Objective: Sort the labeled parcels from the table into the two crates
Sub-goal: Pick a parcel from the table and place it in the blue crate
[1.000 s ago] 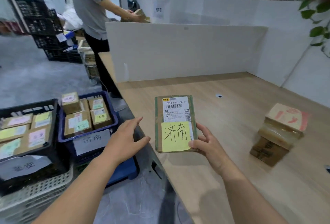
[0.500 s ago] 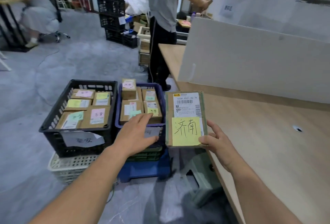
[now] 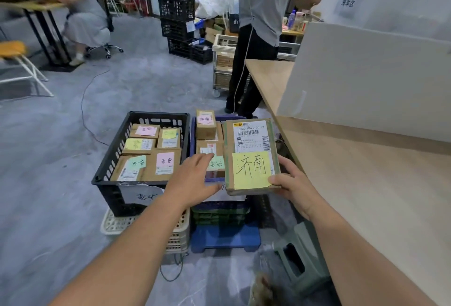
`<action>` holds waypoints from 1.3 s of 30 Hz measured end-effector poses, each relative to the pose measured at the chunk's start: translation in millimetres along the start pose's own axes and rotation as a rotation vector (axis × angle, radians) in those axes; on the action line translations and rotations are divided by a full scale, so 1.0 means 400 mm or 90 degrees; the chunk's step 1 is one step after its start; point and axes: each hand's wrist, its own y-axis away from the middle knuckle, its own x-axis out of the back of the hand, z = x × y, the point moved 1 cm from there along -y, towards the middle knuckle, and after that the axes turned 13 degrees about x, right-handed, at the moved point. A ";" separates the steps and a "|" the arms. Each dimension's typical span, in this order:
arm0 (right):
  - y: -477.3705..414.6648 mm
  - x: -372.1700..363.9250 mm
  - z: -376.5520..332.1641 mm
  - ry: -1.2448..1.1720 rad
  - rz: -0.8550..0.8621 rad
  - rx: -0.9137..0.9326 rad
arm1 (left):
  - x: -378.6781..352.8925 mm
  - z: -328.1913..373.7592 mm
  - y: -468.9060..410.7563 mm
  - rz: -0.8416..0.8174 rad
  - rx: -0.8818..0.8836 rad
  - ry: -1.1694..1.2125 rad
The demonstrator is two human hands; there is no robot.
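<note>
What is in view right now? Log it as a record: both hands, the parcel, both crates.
Right hand: grips the parcel's near right corner
Left hand: open, fingers straight, above the blue crate; contact unclear
Parcel: flat brown box, yellow note reading 济南, held over the blue crate
Black crate: left of the blue one, holds noted parcels
Blue crate: holds noted parcels; front label hidden
Table: to the right

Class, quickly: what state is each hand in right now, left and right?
Left hand: open, fingers straight, holding nothing.
Right hand: holding the parcel by its near corner.
</note>
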 end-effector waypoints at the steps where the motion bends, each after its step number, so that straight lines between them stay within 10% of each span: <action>1: -0.019 -0.006 0.003 -0.001 -0.009 -0.003 | 0.005 -0.004 -0.013 0.004 0.004 0.004; 39: -1.009 0.290 0.519 -0.018 -0.006 -0.237 | -0.329 0.018 -1.084 -0.205 0.077 -0.112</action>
